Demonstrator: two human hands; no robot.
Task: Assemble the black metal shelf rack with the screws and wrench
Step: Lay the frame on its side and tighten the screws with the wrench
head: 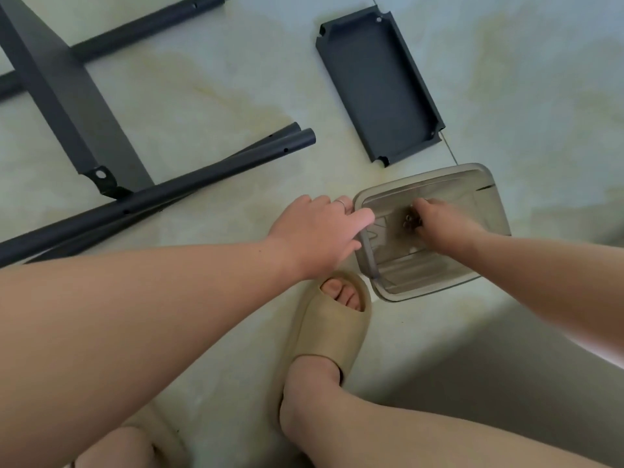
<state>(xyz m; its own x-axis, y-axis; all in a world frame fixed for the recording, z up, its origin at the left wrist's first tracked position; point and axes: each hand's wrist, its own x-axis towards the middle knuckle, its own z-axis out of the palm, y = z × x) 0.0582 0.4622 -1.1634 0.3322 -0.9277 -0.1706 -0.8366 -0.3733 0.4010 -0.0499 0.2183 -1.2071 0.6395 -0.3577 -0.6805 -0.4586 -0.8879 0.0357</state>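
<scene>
Left hand (317, 231) rests on the box (491, 201) rim with fingers extended. Right hand (439, 226), inside the box, has its fingers curled, apparently pinching screws (409, 221). Tubes (189, 184) and tray (378, 86) lie on the floor (219, 79) beyond.

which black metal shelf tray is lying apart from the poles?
The black rectangular metal tray at upper right, alone on the floor beyond the clear plastic box. The other tray, at left, lies across the black metal poles.
</scene>
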